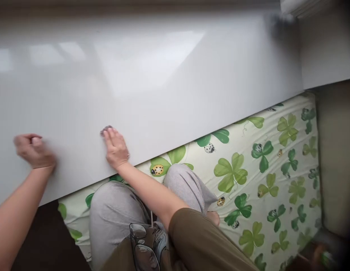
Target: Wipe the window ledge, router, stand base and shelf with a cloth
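My right hand (116, 147) lies low over the white glossy tabletop (192, 86), near its front edge. Its fingers are stretched together and press on a small dark greyish-purple wad (106, 130), which looks like cloth and is mostly hidden under the fingertips. To the left, my left hand (35, 151) is curled into a fist over the same tabletop, blurred at its edge. Nothing shows in that fist.
Below the table edge, my knees in grey striped trousers (115, 210) rest on a clover-and-ladybird sheet (200, 162). Eyeglasses (145, 252) hang at my chest. A dark blurred object (280, 26) sits at the table's far right, beside a raised panel (327, 56).
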